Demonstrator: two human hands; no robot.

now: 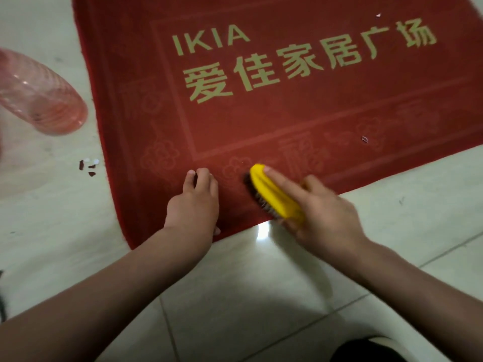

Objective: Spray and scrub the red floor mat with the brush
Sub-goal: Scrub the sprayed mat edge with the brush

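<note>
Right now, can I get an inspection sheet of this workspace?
Surface: pale tiled floor, glossy.
Job's things: red floor mat flat on the floor; yellow brush bristles-down on its near border; pink ribbed bottle at left, blurred.
Clutter: small scraps on the floor left of the mat; a fleck on the mat.
Hands: left hand presses the mat; right hand grips the brush.
Cables: nothing seen.
Surroundings: dark shape at bottom edge, cropped.

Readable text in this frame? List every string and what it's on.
"IKIA": pale letters on the red floor mat, upper line.
"爱佳家居广场": larger pale characters on the same mat, below that line and running right.
Embossed border motifs on the mat: too faint to read as text.
No text visible on the yellow brush or the pink container.
</note>
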